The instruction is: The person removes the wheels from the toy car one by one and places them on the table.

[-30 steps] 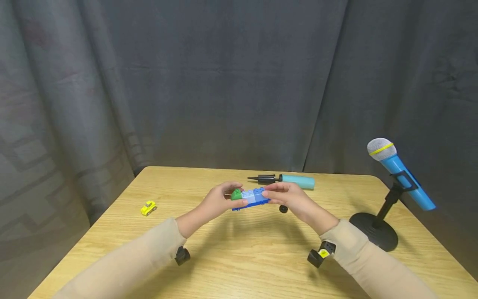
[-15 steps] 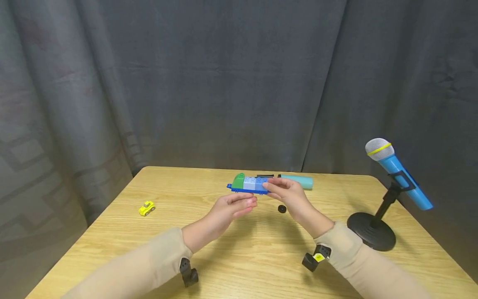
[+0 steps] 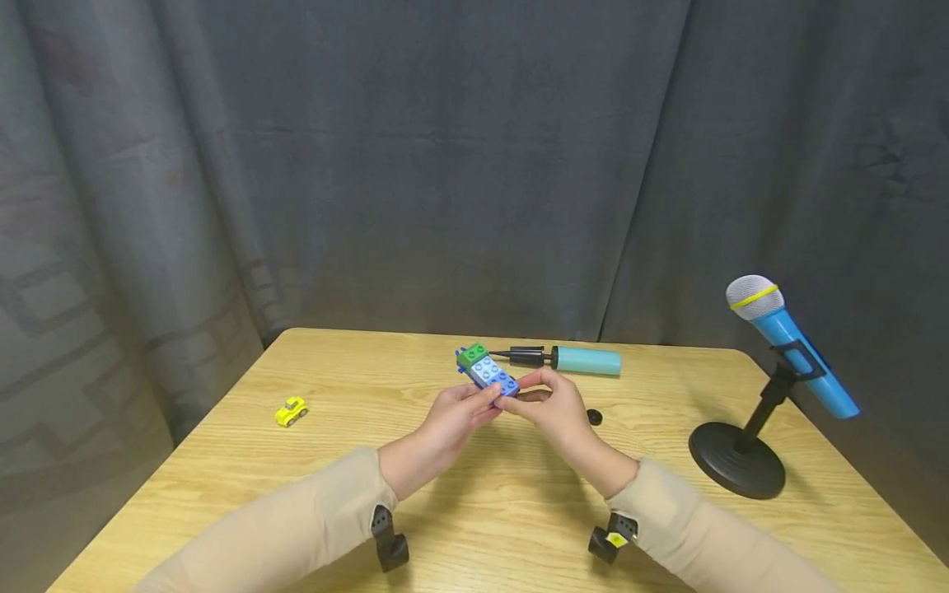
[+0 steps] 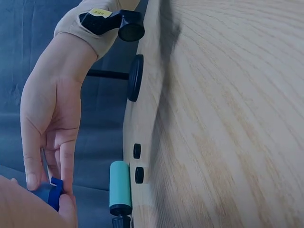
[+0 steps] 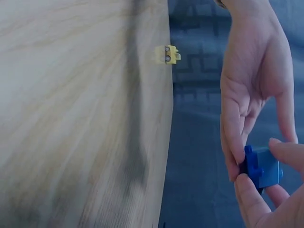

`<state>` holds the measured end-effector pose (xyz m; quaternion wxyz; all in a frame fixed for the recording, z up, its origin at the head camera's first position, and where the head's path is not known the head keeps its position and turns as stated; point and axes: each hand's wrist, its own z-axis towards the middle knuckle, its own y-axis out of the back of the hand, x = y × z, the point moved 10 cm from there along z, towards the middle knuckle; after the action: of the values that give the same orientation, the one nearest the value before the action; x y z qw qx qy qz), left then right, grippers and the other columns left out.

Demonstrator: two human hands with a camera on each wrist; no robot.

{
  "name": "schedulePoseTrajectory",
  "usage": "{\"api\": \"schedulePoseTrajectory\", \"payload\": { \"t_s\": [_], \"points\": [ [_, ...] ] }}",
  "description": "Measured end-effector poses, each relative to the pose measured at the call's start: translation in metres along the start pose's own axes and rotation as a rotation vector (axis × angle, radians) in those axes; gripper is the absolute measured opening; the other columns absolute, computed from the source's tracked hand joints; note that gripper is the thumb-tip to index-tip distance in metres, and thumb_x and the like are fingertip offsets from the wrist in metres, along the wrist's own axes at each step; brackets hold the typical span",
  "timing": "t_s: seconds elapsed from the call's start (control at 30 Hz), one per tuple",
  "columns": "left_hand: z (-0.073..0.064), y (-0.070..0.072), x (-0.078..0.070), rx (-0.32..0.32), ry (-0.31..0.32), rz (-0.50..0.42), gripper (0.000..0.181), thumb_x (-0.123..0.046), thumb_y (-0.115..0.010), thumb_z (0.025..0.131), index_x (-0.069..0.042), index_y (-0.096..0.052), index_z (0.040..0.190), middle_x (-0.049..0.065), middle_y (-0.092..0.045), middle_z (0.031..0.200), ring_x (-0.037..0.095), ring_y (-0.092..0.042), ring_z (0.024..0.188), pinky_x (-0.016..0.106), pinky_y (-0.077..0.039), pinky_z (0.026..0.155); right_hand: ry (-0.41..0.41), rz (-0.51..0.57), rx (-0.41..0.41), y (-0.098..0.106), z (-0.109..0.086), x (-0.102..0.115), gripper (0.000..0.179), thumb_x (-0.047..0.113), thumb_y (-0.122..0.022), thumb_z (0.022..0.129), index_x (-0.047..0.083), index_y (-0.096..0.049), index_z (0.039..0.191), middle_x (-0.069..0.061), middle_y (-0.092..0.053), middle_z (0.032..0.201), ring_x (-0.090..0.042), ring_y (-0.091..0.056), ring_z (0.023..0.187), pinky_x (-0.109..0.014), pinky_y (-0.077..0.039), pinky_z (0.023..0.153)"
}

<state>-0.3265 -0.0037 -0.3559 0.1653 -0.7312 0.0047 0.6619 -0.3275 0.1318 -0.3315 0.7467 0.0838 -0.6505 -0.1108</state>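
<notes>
Both hands on blue toy blks, yel. car on wood tbl, dk curtain in bkgd

In the left wrist view, we see the brick toy largely hidden behind the left grip, the turquoise pump cropped below.

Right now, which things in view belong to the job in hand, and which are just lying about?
In the job:
block toy, gripped by left hand and right hand
perhaps the black discs

Apparently just about:
yellow toy car
teal pump
microphone on its stand
</notes>
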Motion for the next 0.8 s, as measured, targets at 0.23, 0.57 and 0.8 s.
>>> {"api": "schedulePoseTrajectory", "payload": {
  "t_s": [0.23,0.57,0.8],
  "points": [
    [-0.001,0.007,0.002,-0.029,0.000,0.077,0.048,-0.020,-0.060,0.097,0.012,-0.050,0.130,0.024,-0.059,0.129,0.024,-0.063,0.113,0.039,-0.042,0.107,0.063,-0.067,0.026,-0.006,-0.011,0.006,0.031,0.017,-0.084,0.076,0.004,-0.066,0.098,-0.011,-0.064,0.114,-0.026,-0.068,0.096,-0.032,-0.057,0.073],
    [-0.003,0.012,-0.004,0.083,0.001,0.203,0.053,-0.022,-0.055,0.100,0.012,-0.042,0.137,0.024,-0.059,0.129,0.030,-0.062,0.116,0.039,-0.045,0.104,-0.007,-0.012,0.111,0.016,-0.005,0.016,0.044,0.031,-0.068,0.091,0.000,-0.060,0.120,-0.015,-0.064,0.116,-0.018,-0.065,0.095,-0.035,-0.056,0.083],
    [-0.006,0.005,0.000,0.313,0.090,0.196,0.051,-0.017,-0.051,0.101,0.013,-0.037,0.140,0.022,-0.058,0.128,0.017,-0.063,0.106,0.036,-0.047,0.101,-0.028,0.064,0.319,0.025,0.015,0.009,0.057,0.031,-0.065,0.093,0.005,-0.046,0.141,-0.021,-0.051,0.138,-0.026,-0.064,0.109,-0.039,-0.051,0.096]
  ]
}}
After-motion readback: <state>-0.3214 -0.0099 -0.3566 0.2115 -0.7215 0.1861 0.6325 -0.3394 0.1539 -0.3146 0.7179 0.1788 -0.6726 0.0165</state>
